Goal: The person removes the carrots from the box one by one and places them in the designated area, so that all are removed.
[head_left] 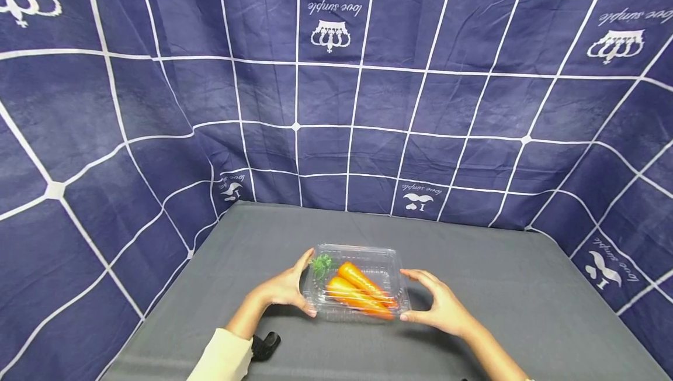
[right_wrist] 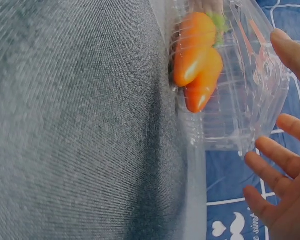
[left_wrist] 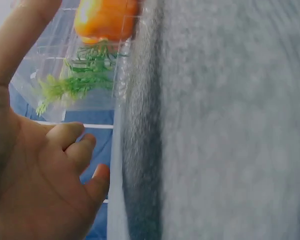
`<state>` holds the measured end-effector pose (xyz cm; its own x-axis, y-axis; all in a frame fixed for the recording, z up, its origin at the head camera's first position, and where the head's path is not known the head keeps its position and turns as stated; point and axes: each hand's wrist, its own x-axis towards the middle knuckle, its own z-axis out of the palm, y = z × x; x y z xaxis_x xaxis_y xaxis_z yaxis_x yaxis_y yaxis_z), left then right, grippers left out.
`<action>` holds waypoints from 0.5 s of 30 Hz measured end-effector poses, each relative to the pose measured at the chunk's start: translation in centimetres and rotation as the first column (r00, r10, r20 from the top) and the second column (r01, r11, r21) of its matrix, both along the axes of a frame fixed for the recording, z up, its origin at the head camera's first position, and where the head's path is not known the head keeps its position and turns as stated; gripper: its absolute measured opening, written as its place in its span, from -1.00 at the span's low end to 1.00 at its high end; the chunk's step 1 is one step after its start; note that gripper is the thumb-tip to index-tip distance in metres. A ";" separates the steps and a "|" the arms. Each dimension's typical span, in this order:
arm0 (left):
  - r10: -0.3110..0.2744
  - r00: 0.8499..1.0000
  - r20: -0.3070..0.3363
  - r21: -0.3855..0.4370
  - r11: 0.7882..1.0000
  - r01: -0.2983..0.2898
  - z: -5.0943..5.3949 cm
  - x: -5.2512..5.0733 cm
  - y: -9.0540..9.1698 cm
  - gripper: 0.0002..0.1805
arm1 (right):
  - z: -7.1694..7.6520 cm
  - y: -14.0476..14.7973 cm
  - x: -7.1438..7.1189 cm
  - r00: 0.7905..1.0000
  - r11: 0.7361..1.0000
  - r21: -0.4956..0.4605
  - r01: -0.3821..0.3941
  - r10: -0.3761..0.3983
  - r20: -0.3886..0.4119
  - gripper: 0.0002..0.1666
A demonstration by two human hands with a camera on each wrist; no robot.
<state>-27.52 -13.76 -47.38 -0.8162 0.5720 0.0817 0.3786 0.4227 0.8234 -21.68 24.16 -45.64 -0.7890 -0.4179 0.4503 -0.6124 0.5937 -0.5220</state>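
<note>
Clear box (head_left: 384, 265) of carrots (head_left: 363, 281), well off the table's (head_left: 505, 287) back edge; my left hand (head_left: 284, 288) and right hand (head_left: 440, 306) bracket it, spread wide. Probably positioning; next likely calls for even pressure.

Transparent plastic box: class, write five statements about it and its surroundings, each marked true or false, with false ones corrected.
1. Tapered orange carrots lie inside the rectangular, transparent plastic box. True.
2. There are three carrots. False: two.
3. Left hand and right hand flank the box. True.
4. The feathery green leaves are nearer the right hand. False: nearer the left.
5. The flat grey tabletop lies before a blue, white-lined fabric backdrop. True.
</note>
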 end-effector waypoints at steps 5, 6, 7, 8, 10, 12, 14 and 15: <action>-0.010 1.000 0.007 0.043 0.999 0.010 -0.9 -0.5 0.2 0.56 | 0.0 0.0 0.0 1.000 1.000 -0.014 -0.012 0.012 0.012 -0.02; -0.007 1.000 0.008 0.045 0.999 0.007 -1.0 -0.4 0.3 0.57 | 0.0 0.0 0.0 1.000 1.000 -0.017 -0.016 0.016 0.015 -0.02; -0.005 1.000 0.012 0.046 0.999 0.005 -1.2 -0.4 0.3 0.57 | 0.0 0.0 0.0 1.000 1.000 -0.018 -0.022 0.022 0.016 -0.02; -0.007 1.000 0.013 0.050 0.999 0.007 -1.3 -0.4 0.4 0.58 | -0.1 0.0 -0.1 1.000 0.999 -0.016 -0.028 0.028 0.013 -0.03; -0.015 1.000 0.019 0.059 0.998 0.014 -1.5 -0.3 0.6 0.59 | 0.0 0.1 -0.2 0.999 0.999 -0.020 -0.040 0.040 0.011 -0.05; -0.028 0.999 0.019 0.072 0.997 0.027 -1.7 -0.3 0.8 0.58 | 0.0 0.1 -0.2 0.999 0.999 -0.020 -0.045 0.046 0.010 -0.06; -0.042 0.999 0.018 0.097 0.994 0.040 -1.9 -0.3 0.9 0.57 | 0.0 0.1 -0.3 0.999 0.999 -0.016 -0.044 0.044 0.004 -0.07; -0.045 0.999 0.014 0.105 0.994 0.043 -1.9 -0.3 1.0 0.56 | 0.1 0.1 -0.3 0.999 0.999 -0.016 -0.039 0.040 0.004 -0.07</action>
<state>-27.85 -12.81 -49.31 -0.7919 0.5966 0.1299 0.3812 0.3169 0.8685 -21.94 24.24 -45.59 -0.7742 -0.4414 0.4537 -0.6327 0.5605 -0.5344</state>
